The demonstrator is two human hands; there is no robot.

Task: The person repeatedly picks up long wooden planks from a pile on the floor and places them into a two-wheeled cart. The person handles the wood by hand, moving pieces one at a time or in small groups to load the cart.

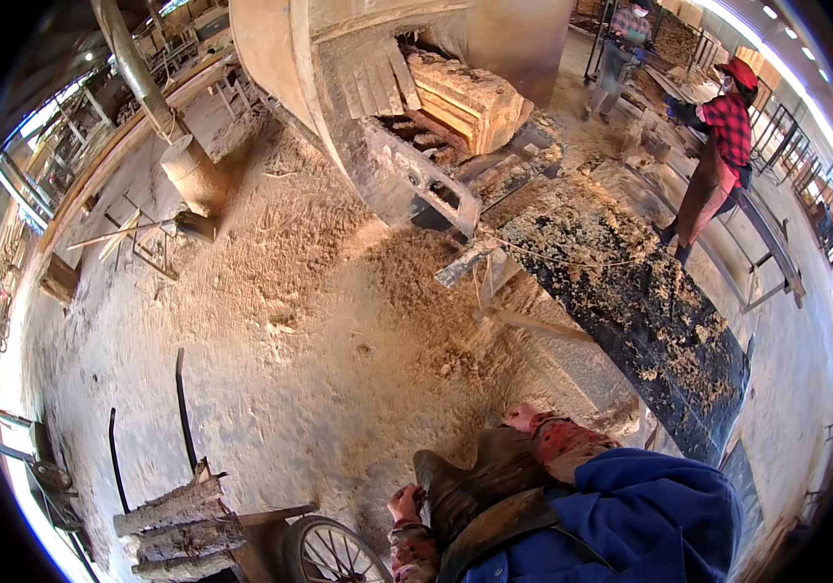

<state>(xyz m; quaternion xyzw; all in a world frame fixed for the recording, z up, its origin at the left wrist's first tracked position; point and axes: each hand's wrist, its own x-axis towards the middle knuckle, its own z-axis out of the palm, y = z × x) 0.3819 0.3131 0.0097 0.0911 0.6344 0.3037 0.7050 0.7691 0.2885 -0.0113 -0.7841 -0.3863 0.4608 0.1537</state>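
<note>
My left hand (407, 502) hangs beside my trousers at the bottom, its fingers loosely curled and nothing seen in them. Nearest to it is the spoked wheel (334, 552) of a cart carrying rough-barked wood pieces (183, 525). On the other side of my legs, my right hand (520, 417) is held low with the fingers drawn in, and I see no object in it. Ahead of that hand a black sloping belt (620, 301), strewn with wood chips, leads up to a large machine (416, 185). A stack of sawn wood (470, 102) sits in the machine's opening.
Sawdust (290, 233) covers the floor before the machine. A thick post on a round base (193, 175) and a metal stand (149, 248) are at the left. At the right, a person in a red checked shirt (727, 126) stands near a long bench (771, 238); another person (620, 49) is farther back.
</note>
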